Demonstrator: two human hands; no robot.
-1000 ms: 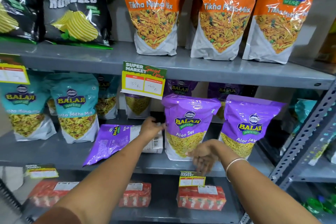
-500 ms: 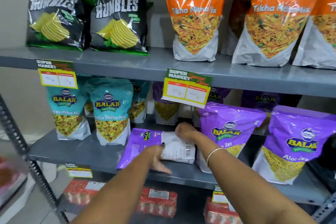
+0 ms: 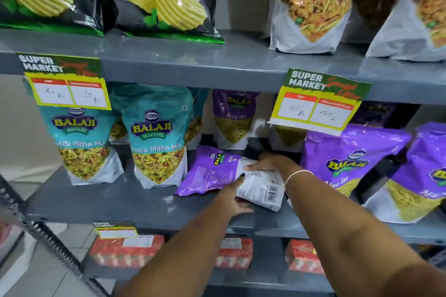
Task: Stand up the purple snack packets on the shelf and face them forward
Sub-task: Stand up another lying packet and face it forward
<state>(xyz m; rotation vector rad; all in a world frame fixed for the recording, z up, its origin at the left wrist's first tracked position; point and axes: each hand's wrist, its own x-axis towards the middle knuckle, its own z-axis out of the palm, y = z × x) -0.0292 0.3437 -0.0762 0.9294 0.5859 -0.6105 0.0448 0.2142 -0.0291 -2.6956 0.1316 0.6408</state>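
A purple Balaji Aloo Sev packet point(image 3: 212, 171) lies on its side on the grey middle shelf point(image 3: 125, 200), back label up, its near end slightly raised. My left hand point(image 3: 235, 198) grips its lower white end from below. My right hand point(image 3: 270, 164) holds the far edge of the same packet, fingers over the label. Two purple packets stand upright and face forward to the right, one point(image 3: 347, 159) beside my right wrist and one point(image 3: 424, 176) at the frame's edge. More purple packets point(image 3: 235, 116) stand behind, partly hidden.
Teal Balaji packets point(image 3: 156, 137) stand left of the lying packet. A yellow price tag point(image 3: 318, 103) hangs from the upper shelf edge above my right hand. Black chip bags point(image 3: 166, 0) and orange packets point(image 3: 311, 5) fill the top shelf. Red boxes point(image 3: 125, 248) sit below.
The view has moved closer and to the left. Both hands have closed on the lying purple packet, and its near end has lifted off the shelf.
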